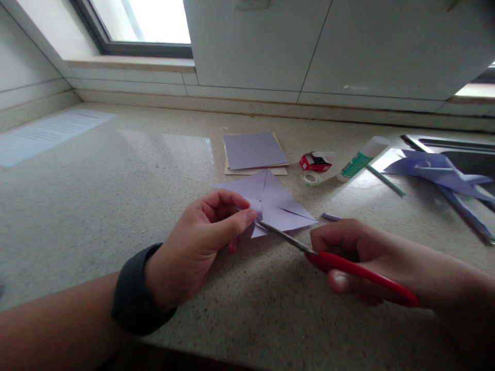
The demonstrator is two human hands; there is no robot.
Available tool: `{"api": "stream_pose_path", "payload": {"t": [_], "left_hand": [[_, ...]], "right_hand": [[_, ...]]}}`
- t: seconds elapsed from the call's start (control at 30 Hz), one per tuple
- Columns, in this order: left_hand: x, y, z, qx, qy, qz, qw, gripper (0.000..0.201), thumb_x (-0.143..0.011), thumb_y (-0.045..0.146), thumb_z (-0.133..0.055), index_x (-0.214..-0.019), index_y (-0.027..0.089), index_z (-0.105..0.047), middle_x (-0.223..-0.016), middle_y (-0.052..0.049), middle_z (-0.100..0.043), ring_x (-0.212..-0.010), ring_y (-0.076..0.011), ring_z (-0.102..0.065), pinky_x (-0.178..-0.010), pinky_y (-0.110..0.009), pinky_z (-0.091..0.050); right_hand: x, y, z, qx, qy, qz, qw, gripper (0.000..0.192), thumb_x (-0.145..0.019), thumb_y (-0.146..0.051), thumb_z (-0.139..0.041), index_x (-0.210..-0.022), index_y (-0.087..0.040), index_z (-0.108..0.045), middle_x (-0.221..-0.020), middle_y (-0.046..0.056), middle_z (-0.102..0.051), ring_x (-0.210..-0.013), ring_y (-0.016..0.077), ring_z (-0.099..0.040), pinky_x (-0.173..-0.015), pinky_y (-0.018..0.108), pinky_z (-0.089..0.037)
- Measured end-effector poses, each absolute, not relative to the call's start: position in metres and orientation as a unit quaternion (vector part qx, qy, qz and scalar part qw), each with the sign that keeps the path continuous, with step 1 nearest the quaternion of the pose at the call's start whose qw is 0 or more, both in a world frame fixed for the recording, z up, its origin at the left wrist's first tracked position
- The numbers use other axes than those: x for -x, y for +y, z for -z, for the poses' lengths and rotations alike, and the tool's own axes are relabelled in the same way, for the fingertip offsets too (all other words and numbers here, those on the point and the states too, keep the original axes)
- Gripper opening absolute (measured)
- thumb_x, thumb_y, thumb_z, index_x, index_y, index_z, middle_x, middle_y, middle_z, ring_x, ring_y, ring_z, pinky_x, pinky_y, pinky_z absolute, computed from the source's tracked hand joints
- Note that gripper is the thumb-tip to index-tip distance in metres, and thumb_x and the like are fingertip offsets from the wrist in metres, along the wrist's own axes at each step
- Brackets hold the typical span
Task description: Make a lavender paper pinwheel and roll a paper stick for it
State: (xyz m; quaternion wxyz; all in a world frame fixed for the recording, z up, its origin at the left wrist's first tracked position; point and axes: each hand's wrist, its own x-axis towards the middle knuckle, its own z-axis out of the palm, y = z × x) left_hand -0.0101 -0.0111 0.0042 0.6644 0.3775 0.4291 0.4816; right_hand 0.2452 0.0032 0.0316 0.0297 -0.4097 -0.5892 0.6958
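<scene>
The lavender paper square (276, 203) lies flat on the speckled countertop (116, 196), in front of the paper stack (253, 152). Diagonal cuts divide it into triangular flaps. The left hand (201, 242) is closed, pinching one curled corner between thumb and fingers. The right hand (359, 257) is closed around the red-handled scissors (328, 257); the blade tips meet the paper at the pinched corner.

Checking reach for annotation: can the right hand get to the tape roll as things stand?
Probably yes. The counter between the right hand and the tape roll lies bare, but that hand is full with the red scissors, blades in the lilac paper.
</scene>
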Motion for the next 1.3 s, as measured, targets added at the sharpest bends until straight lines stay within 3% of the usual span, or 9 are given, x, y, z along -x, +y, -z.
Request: {"api": "stream_pose_path", "payload": {"t": [0.3,0.53,0.77,1.3], "left_hand": [[0.009,-0.010,-0.005,-0.368,0.435,-0.489,0.661,0.019,-0.078,0.022,-0.085,-0.085,0.018,-0.067,-0.069,0.005,-0.060,-0.050,-0.0027,-0.047,-0.045,-0.011,-0.039],[0.005,-0.013,-0.011,-0.319,0.425,-0.528,0.663,0.019,-0.077,0.019,-0.084,-0.085,0.017,-0.067,-0.074,0.004,-0.059,-0.052,-0.0031,-0.046,-0.046,-0.013,-0.037],[0.001,-0.014,-0.016,-0.294,0.428,-0.557,0.649,0.019,-0.077,0.021,-0.085,-0.083,0.018,-0.067,-0.073,0.006,-0.058,-0.053,-0.0039,-0.043,-0.044,-0.014,-0.036],[-0.003,-0.017,-0.014,-0.306,0.431,-0.555,0.642,0.025,-0.082,0.022,-0.081,-0.084,0.019,-0.055,-0.074,0.007,-0.054,-0.053,-0.0042,-0.041,-0.043,-0.013,-0.036]], "right_hand": [[-0.248,0.003,-0.027,0.412,-0.624,-0.663,0.027,0.043,-0.085,-0.056,-0.071,-0.080,-0.019,-0.051,-0.067,-0.004,-0.049,-0.052,0.0065,-0.043,-0.043,0.016,-0.033],[-0.239,-0.012,-0.026,0.435,-0.735,-0.514,0.075,0.033,-0.083,-0.046,-0.074,-0.076,-0.021,-0.055,-0.073,-0.001,-0.057,-0.064,0.0132,-0.050,-0.054,0.024,-0.040],[-0.225,-0.031,-0.011,0.503,-0.768,-0.382,0.108,0.032,-0.087,-0.048,-0.069,-0.074,-0.023,-0.054,-0.065,0.000,-0.059,-0.053,0.0131,-0.050,-0.045,0.025,-0.036],[-0.203,-0.041,-0.011,0.456,-0.855,-0.155,0.195,0.031,-0.095,-0.039,-0.057,-0.070,-0.022,-0.050,-0.050,0.000,-0.057,-0.036,0.0100,-0.044,-0.035,0.023,-0.027]]}}
